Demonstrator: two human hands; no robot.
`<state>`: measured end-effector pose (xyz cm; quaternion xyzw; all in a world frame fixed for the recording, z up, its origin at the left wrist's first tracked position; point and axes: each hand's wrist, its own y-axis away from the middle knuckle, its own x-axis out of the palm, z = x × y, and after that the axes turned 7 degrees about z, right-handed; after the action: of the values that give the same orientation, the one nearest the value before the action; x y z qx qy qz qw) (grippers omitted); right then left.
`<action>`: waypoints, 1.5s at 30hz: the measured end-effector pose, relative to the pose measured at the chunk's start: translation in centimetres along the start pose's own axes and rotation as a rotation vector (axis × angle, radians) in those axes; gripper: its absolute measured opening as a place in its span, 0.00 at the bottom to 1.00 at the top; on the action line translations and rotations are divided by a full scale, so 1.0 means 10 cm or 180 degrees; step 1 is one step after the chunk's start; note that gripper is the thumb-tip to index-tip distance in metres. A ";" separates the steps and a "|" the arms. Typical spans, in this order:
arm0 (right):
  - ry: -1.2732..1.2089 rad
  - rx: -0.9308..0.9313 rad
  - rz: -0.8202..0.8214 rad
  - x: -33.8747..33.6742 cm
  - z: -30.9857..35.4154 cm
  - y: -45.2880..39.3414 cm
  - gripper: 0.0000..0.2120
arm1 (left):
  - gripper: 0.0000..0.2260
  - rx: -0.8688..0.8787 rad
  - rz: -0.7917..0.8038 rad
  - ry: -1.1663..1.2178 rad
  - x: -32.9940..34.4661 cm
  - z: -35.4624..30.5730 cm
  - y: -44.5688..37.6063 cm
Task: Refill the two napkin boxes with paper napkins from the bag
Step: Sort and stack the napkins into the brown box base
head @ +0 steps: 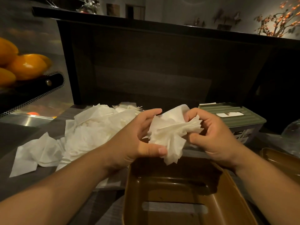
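Both hands hold one bunch of white paper napkins (170, 132) in the air, above the far end of a brown napkin box (219, 192). My left hand (138, 140) pinches its lower left side and my right hand (212, 132) grips its right edge. The brown box lies open side up, with a slot in its bottom, and looks empty. A green napkin box (233, 117) with its lid on stands at the back right, a napkin showing in its slot. A loose heap of white napkins (84, 132) spreads over the counter to the left.
A dark basket of oranges (24, 65) sits at the far left on a steel surface. A brown lid (282, 161) lies at the right edge, with a clear glass object (292, 132) behind it. A dark raised counter wall (154, 70) closes the back.
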<state>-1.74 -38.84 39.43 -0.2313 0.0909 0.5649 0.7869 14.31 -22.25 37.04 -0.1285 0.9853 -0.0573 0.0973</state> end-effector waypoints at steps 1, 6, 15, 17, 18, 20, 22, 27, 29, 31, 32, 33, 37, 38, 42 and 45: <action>0.0049 -0.0008 0.0053 -0.01 0.00 0.00 0.14 | 0.42 0.0012 0.0023 -0.0049 0.00 0.00 0.00; 0.0118 0.0103 0.0185 -0.01 0.00 -0.02 0.16 | 0.43 0.0096 -0.0001 -0.0193 -0.01 0.02 -0.02; 0.0264 0.0364 -0.0378 0.01 -0.01 -0.15 0.14 | 0.40 0.0002 -0.0279 -0.0069 0.02 0.01 -0.02; 0.0426 0.0344 -0.0850 -0.03 0.05 -0.23 0.13 | 0.25 0.0130 -0.1027 0.0139 0.02 0.05 -0.06; 0.0499 0.0314 -0.1052 -0.06 0.10 -0.27 0.12 | 0.14 0.0314 -0.1369 0.0268 -0.01 0.04 -0.07; 0.0668 0.0329 -0.1286 -0.11 0.21 -0.36 0.10 | 0.10 0.0480 -0.1556 0.0418 -0.04 -0.02 -0.06; 0.1075 0.0300 -0.1245 -0.12 0.29 -0.44 0.07 | 0.18 0.0549 -0.1098 0.0331 -0.03 -0.06 -0.02; 0.1909 -0.0444 -0.0329 0.11 0.35 -0.48 0.16 | 0.28 -0.0168 -0.0269 0.0733 0.09 -0.04 0.00; 0.2367 -0.0479 0.0188 0.20 0.30 -0.45 0.22 | 0.31 -0.0299 -0.0112 0.1288 0.11 -0.04 0.00; 0.2841 -0.0651 0.0525 0.23 0.30 -0.46 0.24 | 0.32 -0.0242 -0.0160 0.1811 0.11 -0.09 -0.01; 0.2882 -0.0771 0.0636 0.23 0.31 -0.48 0.24 | 0.31 -0.0217 -0.0273 0.2027 0.09 -0.10 -0.02; 0.2826 -0.0842 0.0743 0.23 0.32 -0.49 0.24 | 0.29 -0.0192 -0.0410 0.2259 0.08 -0.10 -0.02; 0.2655 -0.0712 0.1306 0.17 0.41 -0.45 0.24 | 0.23 -0.0226 -0.0919 0.2485 0.01 -0.05 -0.01; 0.2520 -0.0714 0.1305 0.14 0.45 -0.43 0.21 | 0.21 -0.0247 -0.0997 0.2488 -0.01 -0.03 -0.01; 0.1576 -0.0732 0.0339 0.01 0.51 -0.43 0.09 | 0.18 -0.0373 -0.1105 0.2521 -0.03 -0.07 -0.01; 0.1853 -0.0581 0.0046 0.00 0.42 -0.49 0.10 | 0.20 -0.0509 -0.0935 0.2525 0.01 -0.07 -0.01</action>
<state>2.35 -38.16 44.44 -0.4526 0.2630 0.4863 0.6997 14.12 -22.34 37.73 -0.2425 0.9189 -0.0390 -0.3086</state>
